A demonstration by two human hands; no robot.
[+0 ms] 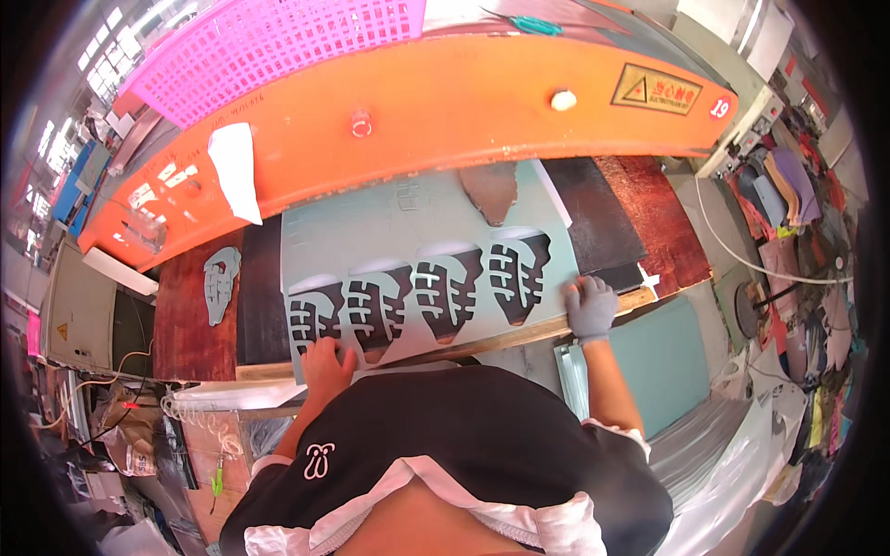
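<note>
Although four sandal-upper-shaped patterns (446, 285) are already cut in a row along the near side of the pale grey-green sheet (362, 221), its far part is left without such openings, so the work on this sheet is judged to be only partly done. The sheet is laid on a black board (593, 199) under the near side of the orange press beam (445, 102), its near edge lying along a wooden strip (493, 339). Dark gaps are shown between the pale straps of each pattern; whether those straps are loose or joined to the sheet cannot be told. A single slotted upper piece (219, 284) is set apart on the red-brown board to the left, and a flat brown piece (489, 191) is rested across the sheet's far edge. Beside the bench, at the right, similar pale sheets (663, 361) are stacked, by which more material is suggested to be left. The bare left hand (327, 369) is placed at the sheet's near left corner, fingers bent and thumb spread; the gloved right hand (591, 308) is placed at its near right corner, fingers curled. Whether the sheet is gripped by either cannot be told.
</note>
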